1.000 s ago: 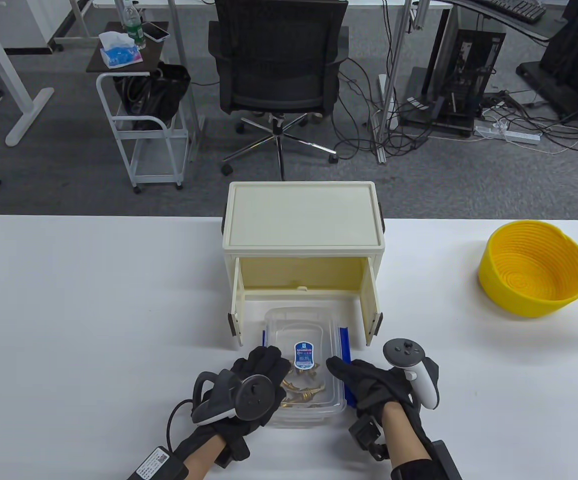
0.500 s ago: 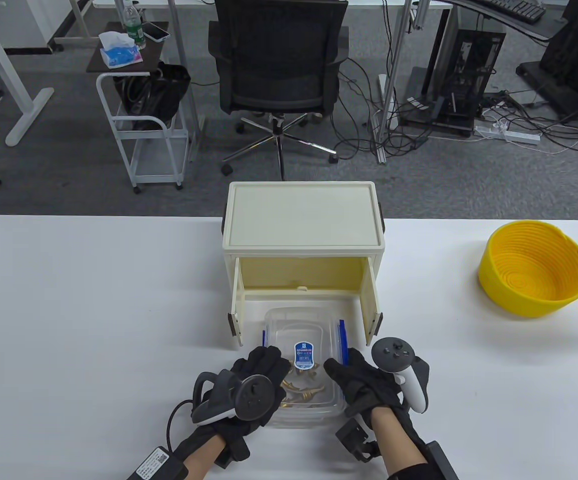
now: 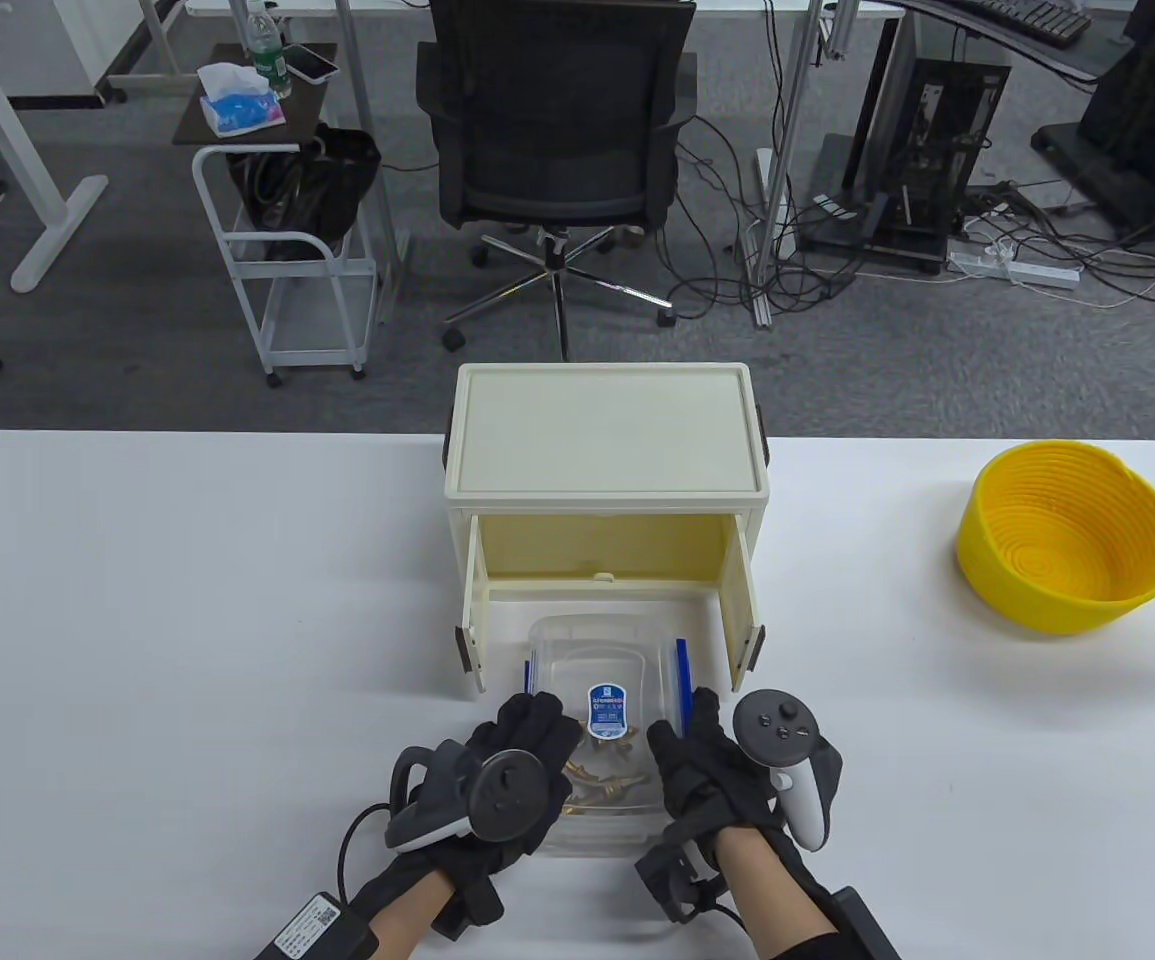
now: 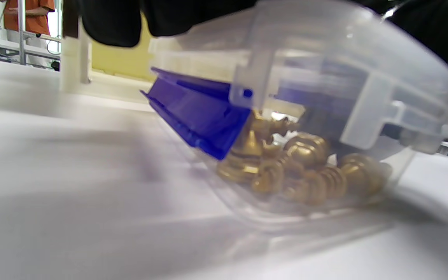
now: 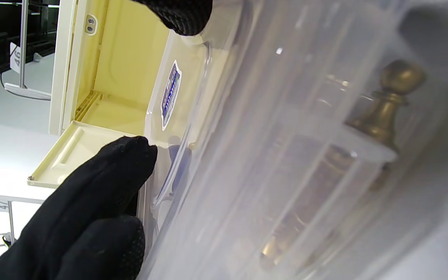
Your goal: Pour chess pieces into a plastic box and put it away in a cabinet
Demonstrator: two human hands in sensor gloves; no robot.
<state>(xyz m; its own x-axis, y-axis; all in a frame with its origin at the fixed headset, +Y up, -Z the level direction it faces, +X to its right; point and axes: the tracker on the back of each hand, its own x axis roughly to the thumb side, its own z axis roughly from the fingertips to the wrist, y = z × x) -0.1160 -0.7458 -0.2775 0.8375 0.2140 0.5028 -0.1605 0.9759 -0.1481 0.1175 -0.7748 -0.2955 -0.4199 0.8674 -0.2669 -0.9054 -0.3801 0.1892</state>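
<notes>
1. Both gloved hands grip a lidded clear box (image 3: 602, 745) on the table (image 3: 187, 620), just before an open cream cabinet (image 3: 607, 470).
2. The left hand (image 3: 512, 770) clasps its left side; the right hand (image 3: 712, 775) presses its right side.
3. Gold chess pieces (image 4: 298, 171) lie heaped inside.
4. A yellow basket (image 3: 1072, 535) sits far right.

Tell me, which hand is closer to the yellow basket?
Right. The right hand rests on the plastic box, on the side toward the yellow basket; the left hand is on the box's far side.
</notes>
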